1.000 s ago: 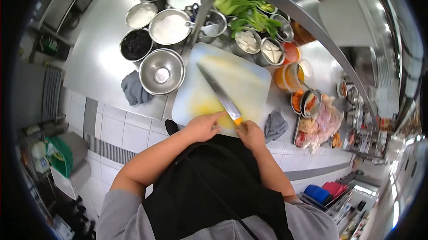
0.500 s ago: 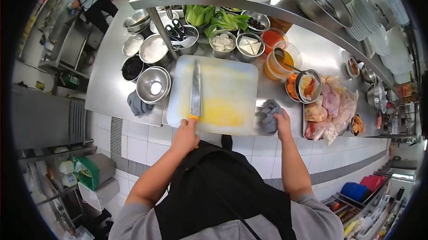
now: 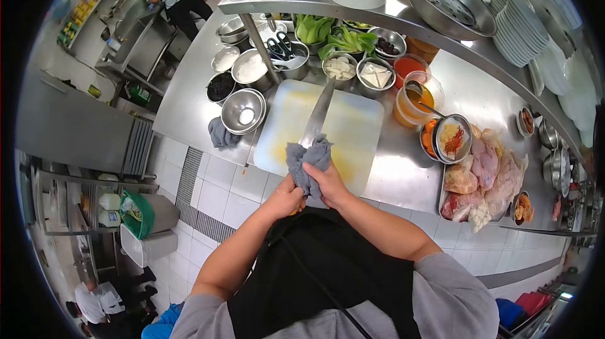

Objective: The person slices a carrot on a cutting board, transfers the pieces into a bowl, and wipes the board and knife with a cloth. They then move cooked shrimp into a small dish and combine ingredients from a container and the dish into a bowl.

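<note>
A large kitchen knife points away from me above the white, yellow-stained cutting board. My left hand is closed around its orange handle, most of which the fingers hide. In my right hand is a grey cloth, bunched around the blade close to the handle. The cloth covers that part of the blade, while the tip stays bare near the board's far edge. Both hands are close together at the board's near edge, in front of my apron.
Left of the board are stacked steel bowls and a second grey cloth. Behind it stand bowls of white slices and greens. To the right are a tub of orange liquid and a tray of raw chicken. A shelf overhangs.
My left hand has lifted the knife off the board. My right hand has brought the grey cloth from the table at right over to the blade. The view has turned slightly.
</note>
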Demonstrator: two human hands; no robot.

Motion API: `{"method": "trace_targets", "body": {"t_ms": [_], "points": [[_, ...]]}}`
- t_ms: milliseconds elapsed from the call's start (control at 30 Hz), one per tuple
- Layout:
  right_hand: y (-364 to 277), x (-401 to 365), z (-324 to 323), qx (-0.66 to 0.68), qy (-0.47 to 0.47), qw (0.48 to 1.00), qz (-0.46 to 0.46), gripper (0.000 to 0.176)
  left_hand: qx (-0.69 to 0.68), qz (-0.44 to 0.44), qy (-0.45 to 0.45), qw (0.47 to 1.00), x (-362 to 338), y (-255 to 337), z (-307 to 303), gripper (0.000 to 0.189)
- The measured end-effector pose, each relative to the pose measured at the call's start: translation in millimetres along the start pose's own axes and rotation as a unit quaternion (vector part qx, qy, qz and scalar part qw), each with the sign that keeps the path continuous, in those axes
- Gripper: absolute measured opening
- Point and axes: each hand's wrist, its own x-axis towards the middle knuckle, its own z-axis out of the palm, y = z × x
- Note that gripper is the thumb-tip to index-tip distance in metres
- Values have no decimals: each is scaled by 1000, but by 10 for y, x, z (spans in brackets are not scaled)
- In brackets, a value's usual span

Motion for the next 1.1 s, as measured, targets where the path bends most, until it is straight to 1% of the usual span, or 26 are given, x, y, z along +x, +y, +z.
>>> {"method": "trace_targets", "body": {"t_ms": [67,100,133,200,267,300,333,367,400,433,467,500,533,567,600,667,700,733,767,833,867,900,967,1033,1067,1100], "points": [[-62,153,117,-18,41,999,-28,40,123,21,1,992,-52,45,-63,47],[-59,240,142,-8,37,999,-4,39,121,21,1,992,-112,82,-129,47],[-73,365,168,-9,38,999,-5,39,125,21,-6,992,-186,140,-232,47],[-206,707,268,11,61,998,0,44,129,21,-18,991,-345,269,-441,47],[-612,1052,299,50,69,996,-24,43,87,33,-40,995,-615,259,-620,33],[-816,1208,229,53,83,993,-58,40,84,28,-43,995,-762,155,-757,33],[-1069,1341,118,54,94,990,-93,38,137,30,-38,989,-917,34,-919,39],[-1286,1471,-155,-57,137,980,-130,40,192,33,-32,980,-1079,-105,-1089,45],[-1448,1552,-484,-167,179,955,-165,43,221,41,5,975,-1248,-340,-1263,43],[-1568,1486,-735,-286,195,915,-209,42,249,48,42,966,-1416,-586,-1417,41],[-1598,1423,-906,-400,208,857,-247,42,191,18,67,979,-1583,-738,-1534,39],[-1519,1453,-1012,-402,212,857,-245,42,131,-14,92,987,-1715,-862,-1634,37],[-1390,1492,-1140,-589,288,716,-240,42,129,-18,88,988,-1797,-989,-1733,37],[-1260,1538,-1229,-741,346,532,-219,41,97,-43,104,989,-1851,-1112,-1829,35],[-1096,1621,-1199,-742,349,532,-213,41,66,-67,120,988,-1872,-1160,-1914,33],[-744,1907,-1045,-749,415,410,-315,41,80,-68,114,988,-1832,-1188,-2089,31],[-704,2058,-987,-745,373,450,-323,41,131,-55,103,984,-1795,-1167,-2178,32],[-630,2232,-901,-761,342,461,-302,38,183,-44,88,978,-1763,-1130,-2275,33],[-533,2376,-770,-775,311,471,-284,36,216,-10,92,972,-1686,-1074,-2335,34],[-267,2330,-211,-787,216,506,-278,34,209,-24,77,975,-1525,-969,-2471,35],[-137,2253,75,-803,185,509,-250,32,198,-36,70,977,-1419,-907,-2514,35],[134,2266,112,-779,182,513,-311,32,203,-25,62,977,-1330,-792,-2546,34],[380,2048,298,-752,104,583,-290,33,199,-9,42,979,-1158,-782,-2647,34],[485,1676,374,-767,-32,611,-192,35,197,8,33,980,-1059,-598,-2701,35],[455,1440,428,-744,-8,641,-188,36,200,12,47,979,-1017,-516,-2720,35],[372,1217,387,-717,8,671,-186,37,203,6,32,979,-992,-457,-2761,36]]}}
